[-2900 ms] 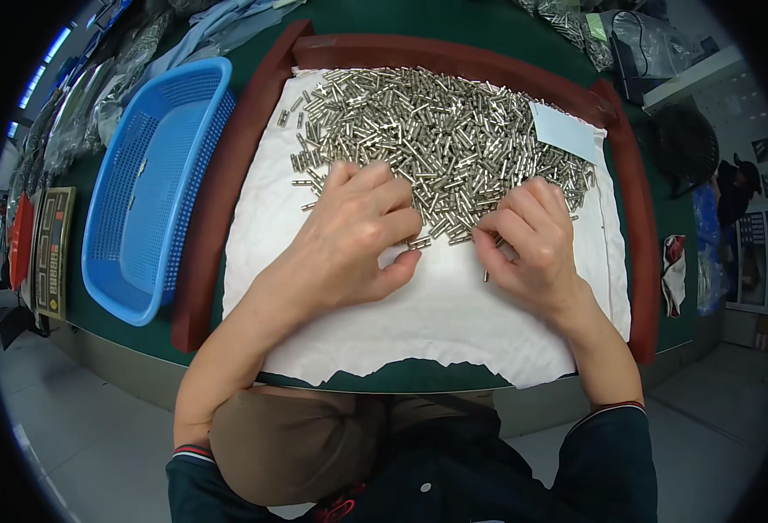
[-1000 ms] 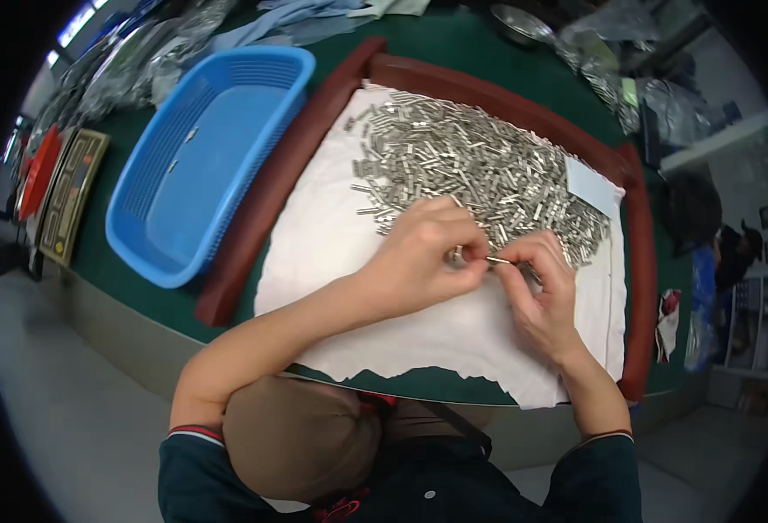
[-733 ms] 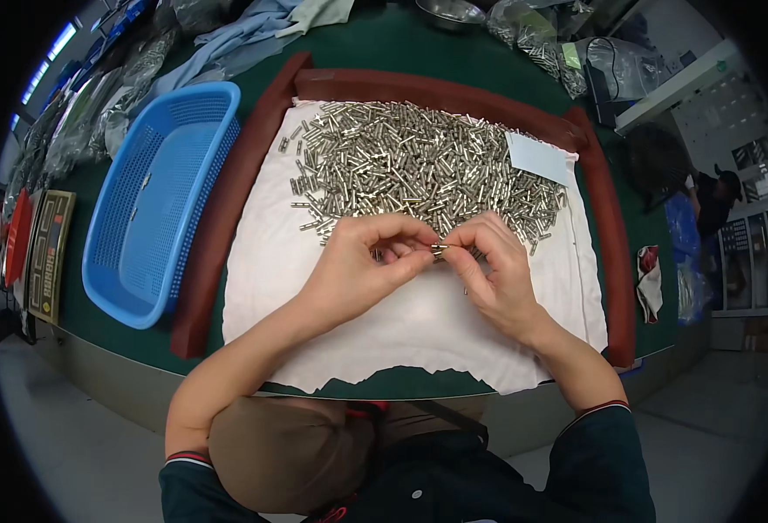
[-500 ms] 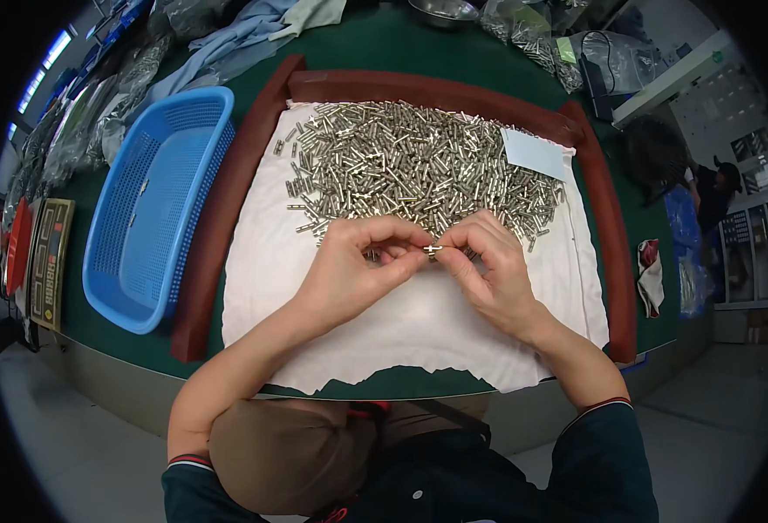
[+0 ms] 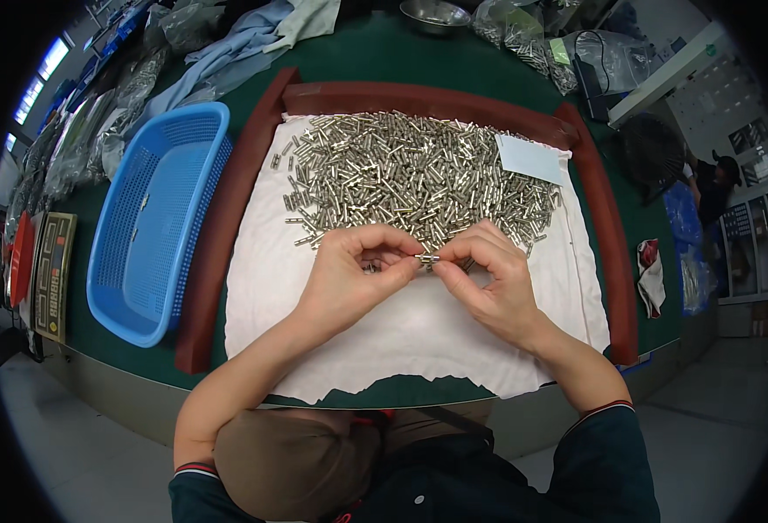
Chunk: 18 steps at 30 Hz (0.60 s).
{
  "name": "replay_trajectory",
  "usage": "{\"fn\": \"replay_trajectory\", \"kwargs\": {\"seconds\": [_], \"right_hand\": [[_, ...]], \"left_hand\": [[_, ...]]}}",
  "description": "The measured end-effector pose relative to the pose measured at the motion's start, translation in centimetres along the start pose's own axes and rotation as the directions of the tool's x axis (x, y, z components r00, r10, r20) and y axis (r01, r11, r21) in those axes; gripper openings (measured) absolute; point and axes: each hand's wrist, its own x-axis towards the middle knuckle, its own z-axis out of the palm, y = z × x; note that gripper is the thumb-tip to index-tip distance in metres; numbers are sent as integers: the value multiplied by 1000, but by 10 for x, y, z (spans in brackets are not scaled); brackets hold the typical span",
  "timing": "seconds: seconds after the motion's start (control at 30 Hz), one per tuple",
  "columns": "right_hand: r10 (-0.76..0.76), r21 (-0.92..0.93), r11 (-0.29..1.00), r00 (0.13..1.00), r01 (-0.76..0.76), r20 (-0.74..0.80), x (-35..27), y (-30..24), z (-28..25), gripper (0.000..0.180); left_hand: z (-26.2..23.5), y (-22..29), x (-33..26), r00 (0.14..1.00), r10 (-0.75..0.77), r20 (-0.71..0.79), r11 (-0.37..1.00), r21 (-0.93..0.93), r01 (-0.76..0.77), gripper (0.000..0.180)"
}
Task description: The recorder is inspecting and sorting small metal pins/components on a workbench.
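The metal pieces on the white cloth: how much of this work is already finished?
Little looks done: the blue basket seems nearly empty. Left hand and right hand pinch one small metal piece between their fingertips. The big pile of metal pieces remains on the white cloth.

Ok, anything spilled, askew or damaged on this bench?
Little stands out. A few small silver metal cylinders lie apart from the main heap, at its left edge on the white cloth, whose near edge looks ragged. Both hands, left and right, pinch one cylinder between them.
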Motion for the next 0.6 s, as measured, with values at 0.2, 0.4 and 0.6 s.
{"fn": "replay_trajectory", "kwargs": {"seconds": [0.2,0.4,0.6], "right_hand": [[49,18,999,998,-50,33,-1,-2,-3,6],[61,41,997,998,-61,9,-1,-4,-2,6],[90,68,994,996,-90,12,-1,-5,-2,4]], "left_hand": [[0,1,0,999,-18,36,999,-42,20,10],[-1,1,-1,998,11,58,1000,-8,-11,11],[0,3,-1,995,-11,96,1000,-20,13,13]]}}
